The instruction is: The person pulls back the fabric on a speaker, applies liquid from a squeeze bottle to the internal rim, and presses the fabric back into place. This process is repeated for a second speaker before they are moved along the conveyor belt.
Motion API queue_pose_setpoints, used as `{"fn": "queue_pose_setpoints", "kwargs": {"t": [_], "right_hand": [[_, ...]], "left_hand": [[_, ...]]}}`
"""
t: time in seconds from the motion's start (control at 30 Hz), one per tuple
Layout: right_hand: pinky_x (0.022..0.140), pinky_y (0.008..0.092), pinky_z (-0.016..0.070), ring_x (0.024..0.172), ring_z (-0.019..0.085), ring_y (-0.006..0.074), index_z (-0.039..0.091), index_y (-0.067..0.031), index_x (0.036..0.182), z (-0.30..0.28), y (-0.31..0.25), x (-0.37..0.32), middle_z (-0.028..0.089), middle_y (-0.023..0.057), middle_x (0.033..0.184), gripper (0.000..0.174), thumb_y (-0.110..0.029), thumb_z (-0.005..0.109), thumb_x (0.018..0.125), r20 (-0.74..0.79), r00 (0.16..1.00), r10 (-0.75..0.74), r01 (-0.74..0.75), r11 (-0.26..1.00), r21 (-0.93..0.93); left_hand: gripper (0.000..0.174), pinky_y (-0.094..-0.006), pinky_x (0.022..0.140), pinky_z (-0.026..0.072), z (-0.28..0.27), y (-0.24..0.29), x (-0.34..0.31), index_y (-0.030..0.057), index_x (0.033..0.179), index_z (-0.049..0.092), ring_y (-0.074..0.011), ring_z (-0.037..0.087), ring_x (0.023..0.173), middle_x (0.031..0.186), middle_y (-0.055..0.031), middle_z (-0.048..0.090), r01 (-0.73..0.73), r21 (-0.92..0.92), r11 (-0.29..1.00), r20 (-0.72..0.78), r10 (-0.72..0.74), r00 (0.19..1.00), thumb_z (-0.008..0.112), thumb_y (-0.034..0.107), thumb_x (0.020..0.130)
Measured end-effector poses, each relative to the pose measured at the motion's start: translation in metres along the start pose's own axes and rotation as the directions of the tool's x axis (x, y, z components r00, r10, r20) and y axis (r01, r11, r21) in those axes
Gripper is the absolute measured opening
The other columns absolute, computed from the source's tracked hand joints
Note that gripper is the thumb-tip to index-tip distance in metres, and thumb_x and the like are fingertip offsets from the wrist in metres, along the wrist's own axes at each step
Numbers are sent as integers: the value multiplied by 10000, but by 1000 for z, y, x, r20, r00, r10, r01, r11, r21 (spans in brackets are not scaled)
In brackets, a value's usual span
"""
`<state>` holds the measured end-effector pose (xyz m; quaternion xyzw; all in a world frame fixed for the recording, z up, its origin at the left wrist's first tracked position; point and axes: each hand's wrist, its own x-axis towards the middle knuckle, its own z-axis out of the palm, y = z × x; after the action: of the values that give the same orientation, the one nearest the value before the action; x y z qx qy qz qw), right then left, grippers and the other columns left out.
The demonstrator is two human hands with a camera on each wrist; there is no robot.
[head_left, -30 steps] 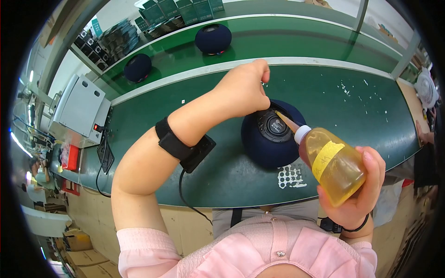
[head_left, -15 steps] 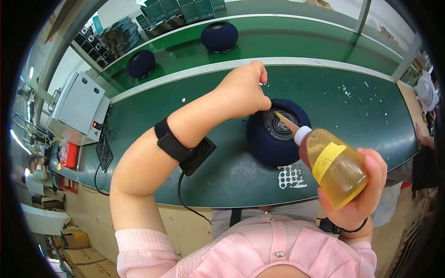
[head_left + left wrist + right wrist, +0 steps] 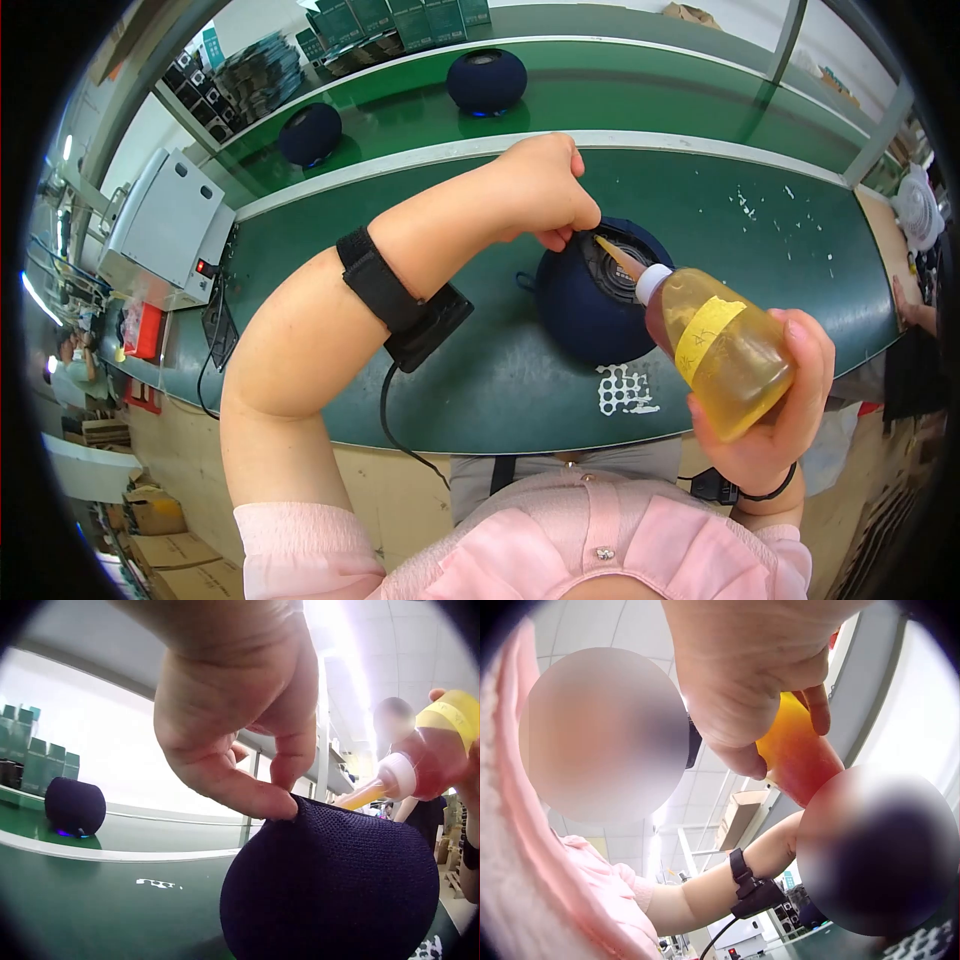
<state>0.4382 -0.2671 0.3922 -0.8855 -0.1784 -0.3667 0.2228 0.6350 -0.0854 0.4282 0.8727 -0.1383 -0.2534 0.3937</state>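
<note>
A round dark-blue speaker (image 3: pixel 590 315) covered in mesh fabric sits on the green bench, its black recessed face tilted up. My left hand (image 3: pixel 540 185) pinches the fabric edge at the speaker's far left rim between thumb and finger; the left wrist view shows the cloth (image 3: pixel 300 814) pulled to a peak there. My right hand (image 3: pixel 755 445) grips a soft squeeze bottle (image 3: pixel 735 370) of amber liquid with a yellow handwritten label. The bottle's tapered nozzle (image 3: pixel 618 257) points down to the left, its tip right at the rim beside my left fingertips.
Two more blue speakers (image 3: pixel 486 82) stand on the raised green strip behind, lit at the base. A grey-white machine (image 3: pixel 165 225) is at the left, near a red bin (image 3: pixel 146 330). White residue (image 3: pixel 627 390) marks the bench in front. A cable (image 3: pixel 388 420) hangs from my left wrist camera.
My left hand has shifted slightly right and toward me along the rim, and the speaker has turned a little. The bottle stays nearly still. The rear speakers' lights have gone from red to blue.
</note>
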Motion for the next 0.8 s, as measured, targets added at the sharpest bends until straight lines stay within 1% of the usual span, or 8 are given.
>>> {"fn": "queue_pose_setpoints", "kwargs": {"t": [0.03,0.27,0.37,0.47,0.53,0.67,0.73,0.8], "right_hand": [[863,397,413,1005,493,319,379,1,1246,0,1,0,462,197,1136,718,-188,746,658,-4,1000,13,-13,1000,-4],[873,402,403,1016,486,320,370,-10,1260,2,7,-9,462,199,1141,724,-225,744,679,-17,1000,13,-13,1000,13],[876,403,399,1020,484,322,365,-13,1264,3,8,-11,461,203,1144,733,-235,747,680,-27,1000,10,-10,1000,12],[881,405,395,1022,482,323,357,-14,1268,3,8,-12,460,204,1146,744,-232,752,676,-26,1000,-2,2,1000,-2],[866,392,407,1009,492,313,352,-26,1267,2,8,-12,465,203,1132,748,-190,767,666,-3,1000,14,-14,1000,25],[848,375,421,992,502,302,345,-42,1264,0,8,-13,470,200,1114,758,-117,779,647,33,999,41,-42,999,35],[833,362,429,979,510,293,342,-55,1261,0,7,-13,468,199,1111,771,-69,784,629,56,998,35,-38,998,50],[838,364,427,985,507,297,339,-55,1264,1,9,-15,464,200,1119,774,-64,783,629,50,998,33,-35,998,56]], "left_hand": [[395,-277,416,404,0,1,0,44,959,398,-186,646,596,691,-83,577,-12,18,1000,0,12,1000,631,59,641],[401,-276,417,403,0,2,3,44,969,400,-177,644,595,694,-85,577,25,59,998,-1,-25,1000,633,58,643],[396,-280,437,433,0,1,3,37,965,396,-182,641,595,696,-86,569,32,54,998,-1,-32,999,630,46,645],[385,-280,462,468,0,-5,8,26,957,391,-186,632,584,694,-87,559,-5,-1,1000,3,5,1000,620,26,649],[378,-284,486,500,0,-2,5,16,947,387,-187,622,575,694,-91,551,13,10,1000,10,-13,1000,616,4,647],[382,-286,489,506,1,-4,7,16,943,386,-183,620,577,694,-91,547,15,16,1000,3,-15,1000,623,3,644],[452,-296,475,492,1,-4,6,-22,1024,409,-193,614,553,674,-113,567,-5,-3,1000,-8,5,1000,637,14,636],[446,-295,476,491,2,-9,11,-17,1022,411,-192,617,557,678,-112,571,-5,5,1000,-6,5,1000,637,17,639]]}}
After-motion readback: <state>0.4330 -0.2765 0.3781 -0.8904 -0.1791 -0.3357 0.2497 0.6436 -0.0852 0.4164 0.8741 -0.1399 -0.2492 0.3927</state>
